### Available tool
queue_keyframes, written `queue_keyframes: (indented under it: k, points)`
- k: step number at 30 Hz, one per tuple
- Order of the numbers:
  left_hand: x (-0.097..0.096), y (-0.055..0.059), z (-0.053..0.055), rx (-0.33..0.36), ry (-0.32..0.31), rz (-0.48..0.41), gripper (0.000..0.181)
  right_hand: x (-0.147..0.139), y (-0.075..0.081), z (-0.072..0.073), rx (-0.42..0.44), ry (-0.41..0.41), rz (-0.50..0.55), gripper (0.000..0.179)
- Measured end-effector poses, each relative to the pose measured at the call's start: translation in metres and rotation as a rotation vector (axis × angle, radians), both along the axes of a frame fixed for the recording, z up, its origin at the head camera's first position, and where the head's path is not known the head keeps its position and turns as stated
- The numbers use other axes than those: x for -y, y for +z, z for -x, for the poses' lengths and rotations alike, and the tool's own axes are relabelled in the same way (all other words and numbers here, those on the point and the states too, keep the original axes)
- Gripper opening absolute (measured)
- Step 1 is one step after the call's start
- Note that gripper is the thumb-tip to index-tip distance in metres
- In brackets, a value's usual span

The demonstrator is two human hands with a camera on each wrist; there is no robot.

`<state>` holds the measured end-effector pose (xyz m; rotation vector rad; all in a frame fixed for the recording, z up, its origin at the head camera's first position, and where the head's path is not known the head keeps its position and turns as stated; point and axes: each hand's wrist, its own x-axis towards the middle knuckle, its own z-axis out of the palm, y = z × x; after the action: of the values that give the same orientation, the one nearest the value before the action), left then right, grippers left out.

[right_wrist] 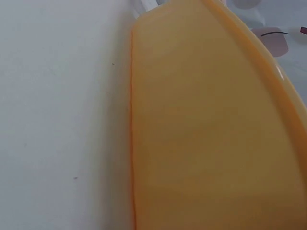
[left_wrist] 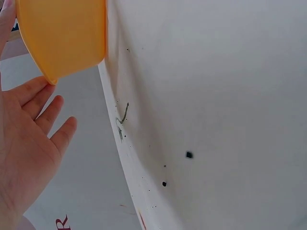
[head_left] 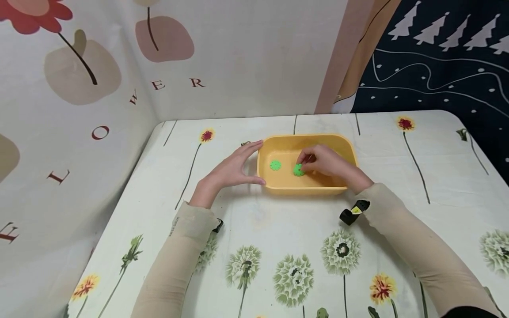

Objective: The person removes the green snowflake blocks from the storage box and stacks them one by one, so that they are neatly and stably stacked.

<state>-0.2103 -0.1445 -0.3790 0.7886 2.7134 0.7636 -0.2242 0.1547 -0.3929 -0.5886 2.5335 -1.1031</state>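
Observation:
A yellow rectangular plastic basin (head_left: pixel 308 191) stands on the cloth-covered table. My left hand (head_left: pixel 234 167) spans its left end, index fingertip at the far corner and thumb at the near one. In the left wrist view, the fingers (left_wrist: pixel 36 103) are fairly straight, with a fingertip at the basin's rim. My right hand (head_left: pixel 324 161) reaches inside over the right part of the basin and pinches a small green notched disc (head_left: pixel 298 170) between thumb and fingers. Another green notched disc (head_left: pixel 275 165) lies flat on the basin floor to the left. In the right wrist view, the basin's outer wall (right_wrist: pixel 211 124) hides that hand.
The white tablecloth (head_left: pixel 262 216) has printed dandelions and yellow-red flowers. A pale lettered sheet (head_left: pixel 254 57) rises behind and to the left. Dark cloth with white trees (head_left: pixel 437 79) is at the back right. A black wrist strap (head_left: pixel 354 213) sits at the right cuff.

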Motion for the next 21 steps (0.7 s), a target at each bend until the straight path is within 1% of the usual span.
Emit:
queue_keyframes:
  k: [4,7,10,15,18,21]
  points:
    - [0.000,0.000,0.000,-0.002,-0.002,0.004,0.113,-0.003,0.003,0.000,-0.013,-0.007,0.031,0.006]
    - [-0.001,0.000,0.001,-0.004,-0.003,0.008,0.113,-0.006,0.007,0.001,-0.026,-0.016,0.023,0.007]
    - [-0.001,-0.001,0.001,0.001,0.001,0.009,0.113,-0.009,0.011,0.000,-0.014,-0.034,0.012,0.009]
    - [0.000,0.001,0.001,0.007,0.003,0.013,0.114,-0.014,0.026,-0.003,0.018,-0.050,0.042,0.014]
    - [0.000,0.001,0.000,0.009,0.001,0.013,0.114,-0.019,0.035,-0.006,-0.001,-0.044,0.049,0.016]
    - [0.000,0.002,0.000,0.011,0.003,0.012,0.114,-0.025,0.043,-0.008,-0.027,-0.058,0.044,0.017]
